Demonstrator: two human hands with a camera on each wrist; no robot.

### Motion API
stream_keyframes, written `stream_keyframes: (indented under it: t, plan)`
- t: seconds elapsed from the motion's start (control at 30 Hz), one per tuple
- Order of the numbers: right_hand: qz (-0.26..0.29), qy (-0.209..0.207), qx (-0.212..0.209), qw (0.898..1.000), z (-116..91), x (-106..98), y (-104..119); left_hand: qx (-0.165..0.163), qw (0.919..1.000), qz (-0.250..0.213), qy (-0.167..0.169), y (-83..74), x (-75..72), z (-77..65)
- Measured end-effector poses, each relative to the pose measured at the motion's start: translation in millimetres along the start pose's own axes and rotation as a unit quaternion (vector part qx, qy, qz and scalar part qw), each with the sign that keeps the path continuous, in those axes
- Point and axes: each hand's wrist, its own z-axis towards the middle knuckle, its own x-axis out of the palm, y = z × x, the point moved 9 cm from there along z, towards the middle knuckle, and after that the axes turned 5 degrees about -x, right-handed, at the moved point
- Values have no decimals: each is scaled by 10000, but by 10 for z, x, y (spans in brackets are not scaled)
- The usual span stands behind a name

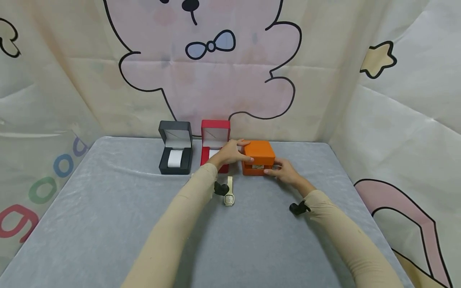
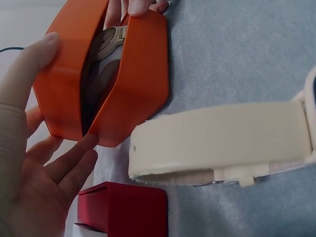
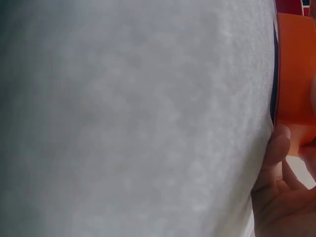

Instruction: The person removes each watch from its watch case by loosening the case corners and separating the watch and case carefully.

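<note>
An orange watch box [image 1: 258, 151] stands at the table's back, its lid partly raised. Through the gap in the left wrist view shows a watch [image 2: 106, 43] on a pale cushion. My left hand [image 1: 230, 153] grips the lid [image 2: 64, 74], thumb on one face and fingers along its side. On the box's right, my right hand [image 1: 287, 173] holds the base [image 2: 140, 74], thumb at its front; its other fingers are partly hidden in the head view. A cream-strapped watch [image 1: 229, 197] lies on the table below my left wrist.
To the left of the orange box stand an open red watch box [image 1: 216, 124], partly behind my left hand, and an open dark grey watch box [image 1: 165, 162] with a white cushion. A grey cloth covers the table [image 1: 252, 240]. Printed curtains [image 1: 331, 80] hang around it.
</note>
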Motion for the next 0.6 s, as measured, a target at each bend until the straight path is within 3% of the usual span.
stream_keyframes:
  t: [0.2, 0.5, 0.6]
  plan:
    - [4, 39, 126, 9999, -19, 4, -6, -90, 9992, -366, -115, 36, -1, -3]
    - [95, 80, 86, 9999, -9, 10, 2, -135, 9981, -559, -219, 41, -10, -8]
    - [30, 140, 118, 9998, -78, 1, 180, -157, 9978, -600, -220, 48, -2, 6]
